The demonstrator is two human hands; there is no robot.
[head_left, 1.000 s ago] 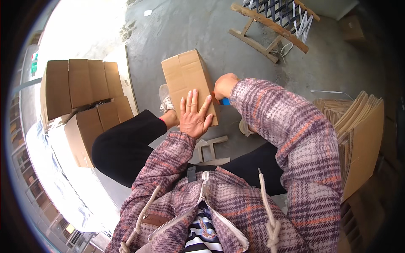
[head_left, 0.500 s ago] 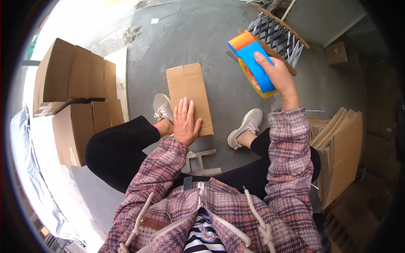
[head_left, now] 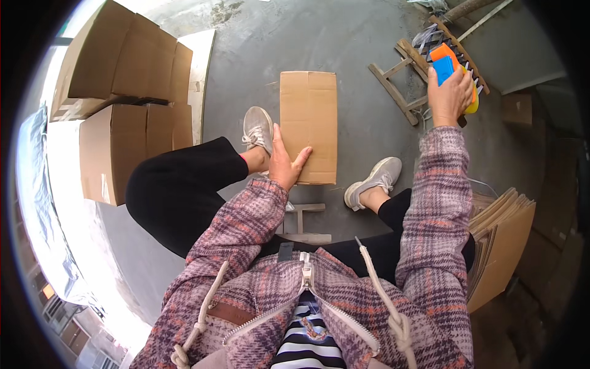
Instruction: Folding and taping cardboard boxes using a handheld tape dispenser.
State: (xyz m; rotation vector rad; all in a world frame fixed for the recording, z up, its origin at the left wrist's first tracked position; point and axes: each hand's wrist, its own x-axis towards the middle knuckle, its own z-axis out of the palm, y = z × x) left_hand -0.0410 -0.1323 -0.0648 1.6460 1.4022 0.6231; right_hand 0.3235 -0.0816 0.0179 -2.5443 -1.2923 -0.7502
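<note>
A closed brown cardboard box [head_left: 310,117] stands between my feet with its long narrow face up. My left hand [head_left: 286,161] grips its near left corner, the thumb over the top and the fingers along the left side. Out to the far right, my right hand [head_left: 450,98] is closed around a blue tape dispenser [head_left: 444,69] with an orange end and a yellow roll of tape. The dispenser is over a low wooden stool [head_left: 393,92] with a woven seat; whether it touches the stool I cannot tell.
Taped cardboard boxes [head_left: 132,61] are stacked in two rows at the left. A bundle of flat cardboard [head_left: 501,246] leans beside my right leg. Below me shows part of a wooden seat frame [head_left: 301,238]. Another box [head_left: 517,109] sits at the far right.
My right hand has carried the tape dispenser right, over the woven stool. The left hand has gone from lying flat on the box to gripping its side, and the box now stands straighter.
</note>
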